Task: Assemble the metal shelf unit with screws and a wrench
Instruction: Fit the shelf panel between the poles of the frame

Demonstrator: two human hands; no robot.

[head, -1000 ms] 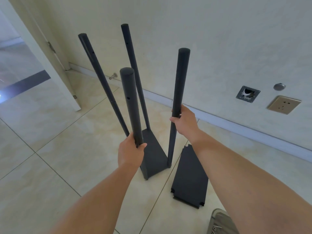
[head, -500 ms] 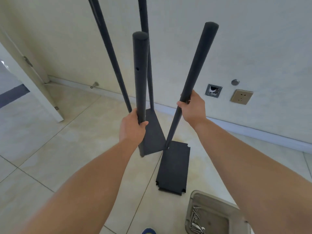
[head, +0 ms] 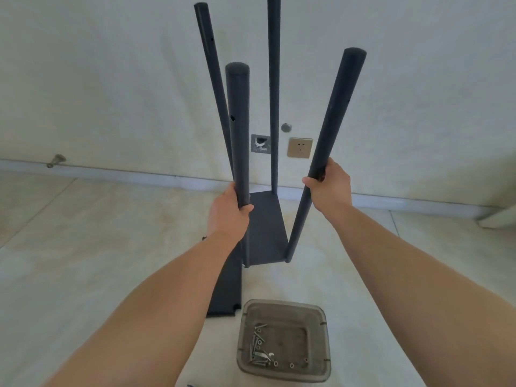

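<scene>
A: What has the left hand [head: 227, 212] got?

B: Its grip is wrapped tight around the near left post [head: 238, 135] of the shelf unit, a dark round tube with a small hole [head: 232, 117] in its side, well above the grip.

A: And the right hand [head: 329, 187]?

B: Clenched on the near right post [head: 332, 121], which leans outward to the right above the grip. Below it the tube runs down to the corner of the shelf panel [head: 265, 233].

A: So where is the unit itself?

B: Standing on the tiled floor [head: 83, 247] between the two grips and a little beyond them, the panel low at the bottom. The two far posts, far left post [head: 212, 74] and far right post [head: 273, 93], rise behind the grips toward the wall [head: 111, 79].

A: Any loose parts?

B: A second shelf panel [head: 226, 289] lies flat on the floor under the left forearm, just beside the standing unit. Nearer than both grips sits a translucent plastic tray [head: 321, 331] with screws [head: 258, 344] gathered in its left half. I cannot make out a wrench among them.

A: And past the posts?

B: A wall socket [head: 300, 148] low on the wall, just left of the right grip.
</scene>
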